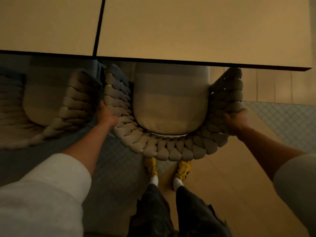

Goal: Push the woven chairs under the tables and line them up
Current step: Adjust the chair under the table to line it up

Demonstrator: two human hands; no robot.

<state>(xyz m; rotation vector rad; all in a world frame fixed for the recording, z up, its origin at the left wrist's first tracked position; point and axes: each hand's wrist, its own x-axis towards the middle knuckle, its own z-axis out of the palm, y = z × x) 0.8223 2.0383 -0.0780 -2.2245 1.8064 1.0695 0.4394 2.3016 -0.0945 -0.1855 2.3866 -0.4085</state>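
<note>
- The woven chair (164, 147) stood with its seat front under the right table (205, 31), its curved back nearest the person.
- The left hand (107, 115) and right hand (236, 121) gripped its rim, fingers curled over the weave.
- A second woven chair (56, 113) sat just left (nearly touching), under the left table (47, 23).
- Yellow shoes (151, 166) stood close behind.

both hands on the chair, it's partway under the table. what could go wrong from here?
1. The left hand grips the chair arm right beside the neighbouring chair; pushing on could pinch fingers in that narrow gap.
2. The chair arms rise close to the table edge and might catch on it.
3. The right hand sits nearer the person than the left, so the chair looks slightly angled and may end up out of line.
</note>
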